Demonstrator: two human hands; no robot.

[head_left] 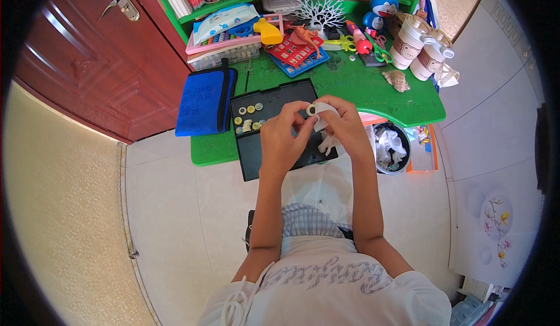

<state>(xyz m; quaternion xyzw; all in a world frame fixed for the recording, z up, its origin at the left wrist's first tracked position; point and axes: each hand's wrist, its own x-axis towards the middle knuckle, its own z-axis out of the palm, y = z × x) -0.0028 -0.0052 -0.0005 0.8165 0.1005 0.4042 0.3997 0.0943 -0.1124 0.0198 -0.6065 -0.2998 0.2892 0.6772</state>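
Between the fingertips of my left hand [281,136] is a small round white disc [311,110] with a dark centre. My right hand [345,128] pinches a crumpled white wipe [328,144] against the disc's edge, and part of the wipe hangs below the fingers. Both hands are over an open black folding case [265,158]. Several small round discs [251,109], pale with yellow, green or dark faces, lie in its far left part, some of them stacked or leaning. My hands cover the right side of the case.
The case overhangs the front edge of a green desk [213,151]. A blue zip pouch [201,102] lies left. Behind are red and blue cards [294,54], scissors [382,51], a shell [396,81] and two lidded cups [408,43]. A bin [392,148] stands below right.
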